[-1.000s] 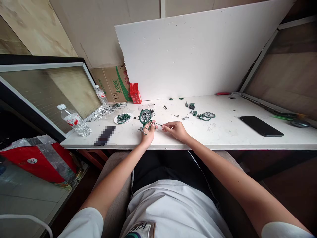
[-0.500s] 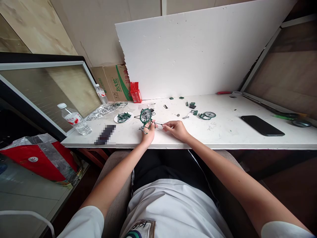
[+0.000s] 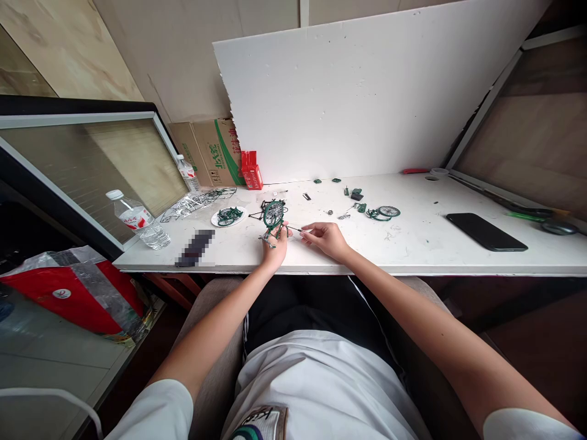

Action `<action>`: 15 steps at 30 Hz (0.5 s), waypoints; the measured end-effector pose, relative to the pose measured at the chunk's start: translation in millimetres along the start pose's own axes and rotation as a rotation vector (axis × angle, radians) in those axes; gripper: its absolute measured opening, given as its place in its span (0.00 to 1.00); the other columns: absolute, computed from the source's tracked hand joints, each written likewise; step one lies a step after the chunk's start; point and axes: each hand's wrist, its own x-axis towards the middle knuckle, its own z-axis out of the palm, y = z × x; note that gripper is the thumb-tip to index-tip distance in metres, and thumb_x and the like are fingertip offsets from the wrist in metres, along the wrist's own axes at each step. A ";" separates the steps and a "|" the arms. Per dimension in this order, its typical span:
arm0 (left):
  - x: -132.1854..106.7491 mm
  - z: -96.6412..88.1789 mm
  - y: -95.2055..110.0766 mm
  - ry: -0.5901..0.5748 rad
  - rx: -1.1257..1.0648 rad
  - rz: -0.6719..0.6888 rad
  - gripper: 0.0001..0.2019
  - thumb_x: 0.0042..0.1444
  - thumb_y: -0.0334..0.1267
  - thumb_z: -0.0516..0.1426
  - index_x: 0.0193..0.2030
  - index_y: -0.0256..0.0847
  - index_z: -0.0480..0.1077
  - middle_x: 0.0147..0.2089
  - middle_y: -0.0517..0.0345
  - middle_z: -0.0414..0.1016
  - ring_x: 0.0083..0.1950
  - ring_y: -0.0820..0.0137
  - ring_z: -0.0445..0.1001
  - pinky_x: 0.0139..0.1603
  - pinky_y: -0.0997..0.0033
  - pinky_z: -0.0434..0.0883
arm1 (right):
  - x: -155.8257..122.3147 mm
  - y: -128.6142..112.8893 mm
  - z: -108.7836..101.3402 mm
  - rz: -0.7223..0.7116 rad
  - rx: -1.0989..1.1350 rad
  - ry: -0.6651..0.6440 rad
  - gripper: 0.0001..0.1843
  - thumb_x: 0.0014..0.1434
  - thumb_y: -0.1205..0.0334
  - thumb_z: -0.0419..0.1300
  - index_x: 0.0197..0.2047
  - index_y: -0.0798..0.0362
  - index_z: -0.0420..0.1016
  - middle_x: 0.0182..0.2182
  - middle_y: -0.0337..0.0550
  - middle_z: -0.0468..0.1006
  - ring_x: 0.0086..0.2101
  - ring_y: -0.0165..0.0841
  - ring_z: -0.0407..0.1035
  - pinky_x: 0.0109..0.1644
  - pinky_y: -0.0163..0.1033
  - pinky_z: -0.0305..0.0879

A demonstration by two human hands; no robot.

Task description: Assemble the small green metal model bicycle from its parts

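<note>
Grips the green wheel model (image 3: pixel 273 215) by its lower end with the left hand (image 3: pixel 275 250), closed round the frame, wheel uppermost, just above the desk (image 3: pixel 413 253) near its front edge. Pinches a thin dark rod (image 3: pixel 295 229) with the right hand (image 3: pixel 326 237), just right of the model, thumb and forefinger shut on the rod's end and the other fingers loosely curled. Points the rod's tip at the frame just under the wheel; cannot tell whether tip and frame touch. Shows, just left of the model, a white dish (image 3: pixel 228 216) of green parts, and well left of it a water bottle (image 3: pixel 137 221). Shows, behind the model, a red box (image 3: pixel 252 171); to the right of the model a second green wheel (image 3: pixel 385 212), and far right of it a black phone (image 3: pixel 486 231)
</note>
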 end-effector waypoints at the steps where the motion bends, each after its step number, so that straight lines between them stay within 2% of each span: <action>1: -0.5 0.0 1.2 0.004 0.012 -0.010 0.13 0.71 0.44 0.56 0.53 0.39 0.74 0.41 0.49 0.81 0.44 0.65 0.82 0.50 0.65 0.76 | -0.1 2.0 0.7 0.003 0.029 0.008 0.23 0.63 0.44 0.69 0.54 0.51 0.81 0.31 0.44 0.87 0.31 0.40 0.82 0.41 0.42 0.77; 3: -1.5 0.1 3.6 0.013 0.030 -0.030 0.12 0.72 0.43 0.55 0.53 0.39 0.74 0.41 0.48 0.82 0.45 0.64 0.83 0.48 0.65 0.76 | -0.2 5.6 2.0 0.004 0.059 0.025 0.26 0.61 0.45 0.71 0.57 0.49 0.78 0.30 0.43 0.87 0.32 0.40 0.83 0.42 0.42 0.78; 9: -3.6 1.9 5.8 0.030 0.065 -0.036 0.12 0.72 0.43 0.56 0.53 0.39 0.75 0.43 0.47 0.82 0.44 0.65 0.83 0.47 0.66 0.77 | 0.4 5.9 3.1 -0.020 -0.066 0.035 0.17 0.61 0.46 0.70 0.40 0.52 0.83 0.33 0.48 0.87 0.34 0.41 0.82 0.38 0.39 0.75; 15: -5.2 4.0 6.1 0.051 0.058 -0.022 0.14 0.71 0.45 0.57 0.54 0.38 0.75 0.44 0.46 0.84 0.41 0.67 0.83 0.46 0.67 0.78 | -0.9 -7.0 0.5 -0.039 -0.151 0.011 0.15 0.64 0.48 0.67 0.39 0.52 0.85 0.34 0.46 0.88 0.33 0.39 0.81 0.39 0.39 0.73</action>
